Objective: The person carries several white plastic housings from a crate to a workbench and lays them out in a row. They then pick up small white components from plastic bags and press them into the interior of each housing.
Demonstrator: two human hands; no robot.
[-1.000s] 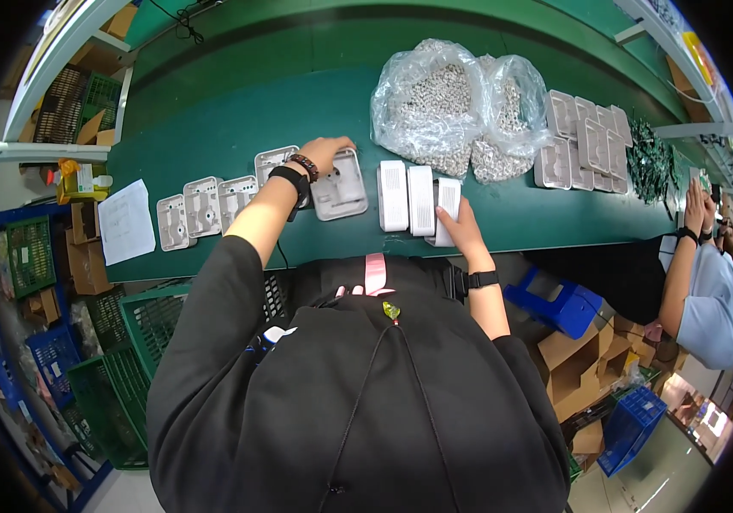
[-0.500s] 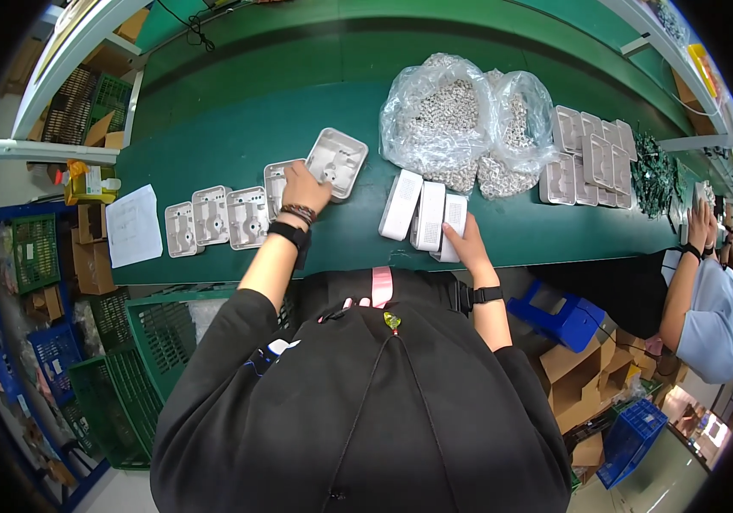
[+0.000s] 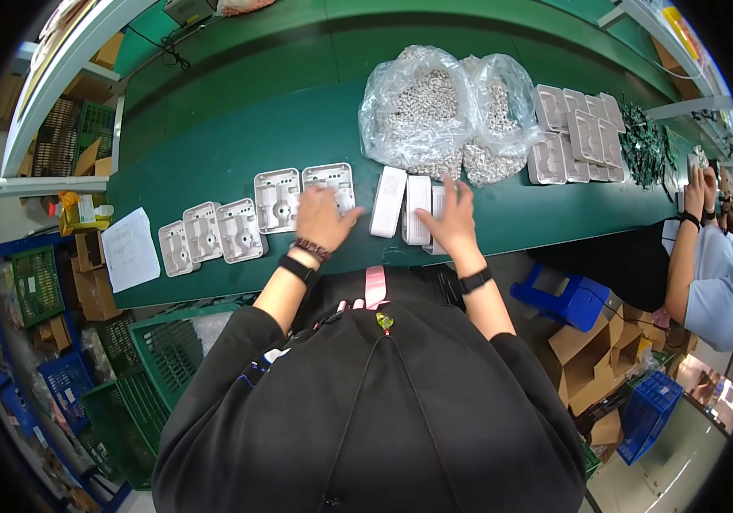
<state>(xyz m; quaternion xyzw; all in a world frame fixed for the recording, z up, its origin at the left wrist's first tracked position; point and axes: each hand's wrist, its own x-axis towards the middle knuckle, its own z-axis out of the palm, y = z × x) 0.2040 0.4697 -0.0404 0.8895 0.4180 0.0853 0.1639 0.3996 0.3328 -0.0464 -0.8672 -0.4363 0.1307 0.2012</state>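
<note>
White plastic housing point(image 3: 330, 182) lies flat on the green tabletop point(image 3: 212, 154), last in a row of five. Left hand point(image 3: 324, 218) rests on it, fingers loose. Right hand point(image 3: 450, 220), flat and unclenched, presses white rectangular covers point(image 3: 403, 203).

I see two clear bags point(image 3: 443, 111) of small pale parts at the back of the green table point(image 3: 212, 145), with a dark heap of wires point(image 3: 640, 145) further right. A white paper point(image 3: 130, 249) lies at the table's left end. Green crates point(image 3: 161, 359) sit below, blue bins point(image 3: 567, 299) and cardboard boxes point(image 3: 593, 359) to the right.
</note>
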